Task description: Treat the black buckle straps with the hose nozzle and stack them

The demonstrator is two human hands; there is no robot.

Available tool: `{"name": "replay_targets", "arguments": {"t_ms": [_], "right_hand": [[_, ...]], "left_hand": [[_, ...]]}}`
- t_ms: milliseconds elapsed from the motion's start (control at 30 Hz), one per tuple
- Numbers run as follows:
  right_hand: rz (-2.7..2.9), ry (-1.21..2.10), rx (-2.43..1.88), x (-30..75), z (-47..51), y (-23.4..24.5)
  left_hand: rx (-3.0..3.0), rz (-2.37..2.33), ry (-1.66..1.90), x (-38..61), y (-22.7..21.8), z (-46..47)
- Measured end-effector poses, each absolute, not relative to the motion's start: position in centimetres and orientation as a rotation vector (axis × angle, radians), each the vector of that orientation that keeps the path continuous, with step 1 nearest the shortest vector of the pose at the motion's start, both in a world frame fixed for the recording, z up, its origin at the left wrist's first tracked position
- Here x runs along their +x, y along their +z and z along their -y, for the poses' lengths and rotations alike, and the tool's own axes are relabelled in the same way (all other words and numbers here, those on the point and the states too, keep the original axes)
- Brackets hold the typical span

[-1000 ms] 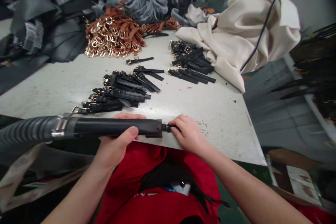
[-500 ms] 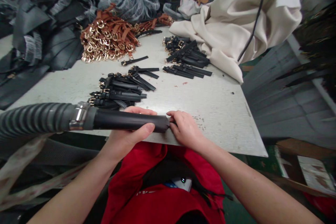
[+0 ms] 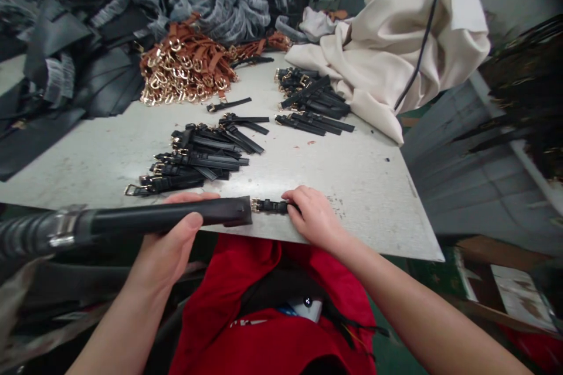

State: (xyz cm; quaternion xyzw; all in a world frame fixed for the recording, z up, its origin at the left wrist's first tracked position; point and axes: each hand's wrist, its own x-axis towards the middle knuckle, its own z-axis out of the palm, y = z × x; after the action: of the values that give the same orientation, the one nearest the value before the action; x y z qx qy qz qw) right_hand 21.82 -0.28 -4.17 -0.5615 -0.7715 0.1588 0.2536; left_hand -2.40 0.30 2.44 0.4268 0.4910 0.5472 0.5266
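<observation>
My left hand [image 3: 173,237] is closed around a black hose nozzle [image 3: 220,211], whose flat end points right along the table's front edge. A grey ribbed hose [image 3: 26,231] joins the nozzle through a metal clamp [image 3: 65,227]. In my right hand [image 3: 312,214], the fingers are closed on one end of a short black buckle strap [image 3: 270,205]. The strap's gold buckle lies just off the nozzle mouth; its other end is hidden under my fingers. Beyond the nozzle is a pile of black buckle straps [image 3: 197,158].
Brown straps with gold clasps [image 3: 185,64] are heaped farther back on the white table [image 3: 352,176]. More black straps [image 3: 312,94] lie right of centre, near bunched cream fabric [image 3: 396,47] with a dark cable [image 3: 424,41] across it. Black sheets [image 3: 105,76] cover the left side.
My left hand has drawn the nozzle to the left, uncovering the strap's buckle end. A strap at the near pile's lower left has come into view. My right hand has stayed nearly still.
</observation>
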Motion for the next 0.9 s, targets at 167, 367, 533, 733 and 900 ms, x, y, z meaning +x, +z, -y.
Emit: {"name": "replay_targets", "arguments": {"t_ms": [167, 367, 533, 733, 900], "right_hand": [[2.220, 0.356, -1.414, 21.8, 0.6, -4.2], [2.174, 0.518, -1.419, 21.9, 0.1, -4.5], [2.158, 0.533, -1.433, 22.0, 0.0, -4.3], [2.153, 0.552, -1.436, 22.0, 0.1, -4.2], [2.157, 0.548, -1.436, 22.0, 0.0, -4.3]], "left_hand": [[0.989, -1.139, 1.342, -1.9, 2.4, 0.6], [0.864, -1.063, 1.261, 0.1, 1.0, -0.3], [0.906, -1.099, 1.324, -0.5, 0.9, -0.7], [0.974, -1.097, 1.251, -0.7, 1.1, -0.5], [0.954, -1.090, 1.275, -0.4, 1.3, -0.7]]}}
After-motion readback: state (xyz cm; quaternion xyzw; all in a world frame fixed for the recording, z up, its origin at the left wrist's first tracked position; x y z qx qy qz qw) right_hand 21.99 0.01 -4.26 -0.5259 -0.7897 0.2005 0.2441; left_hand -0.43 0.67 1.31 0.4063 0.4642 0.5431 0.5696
